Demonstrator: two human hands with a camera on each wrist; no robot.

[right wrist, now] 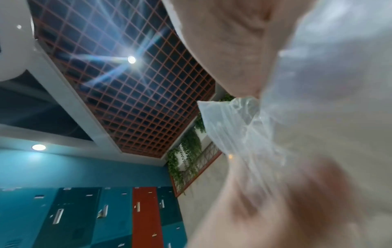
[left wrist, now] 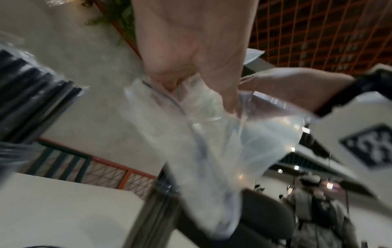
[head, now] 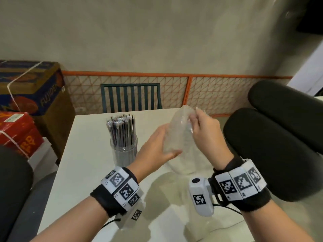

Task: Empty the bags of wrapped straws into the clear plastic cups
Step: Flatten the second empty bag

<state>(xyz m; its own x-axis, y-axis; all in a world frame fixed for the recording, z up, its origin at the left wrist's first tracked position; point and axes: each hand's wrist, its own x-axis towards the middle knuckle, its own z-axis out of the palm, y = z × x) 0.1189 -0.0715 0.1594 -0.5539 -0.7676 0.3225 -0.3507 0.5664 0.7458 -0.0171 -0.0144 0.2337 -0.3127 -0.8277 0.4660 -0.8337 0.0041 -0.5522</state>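
Note:
A clear plastic cup (head: 124, 152) stands on the white table (head: 83, 172), packed with black wrapped straws (head: 122, 131); the straws (left wrist: 31, 100) show blurred at the left of the left wrist view. Right of the cup, both hands hold up a limp clear plastic bag (head: 176, 131) that looks empty. My right hand (head: 201, 126) pinches its crumpled top. My left hand (head: 155, 147) holds its side, thumb underneath. Close up, the bag (left wrist: 212, 142) hangs from my left hand (left wrist: 191, 58). In the right wrist view the bag (right wrist: 244, 134) sits bunched under my right hand (right wrist: 222, 42).
Two black padded chair backs (head: 271, 151) crowd the table's right side. Cardboard boxes (head: 29, 84) are stacked off the left edge, and a dark seat (head: 14, 189) is at lower left. A green slatted chair (head: 131, 96) and an orange mesh fence (head: 174, 88) stand behind the table.

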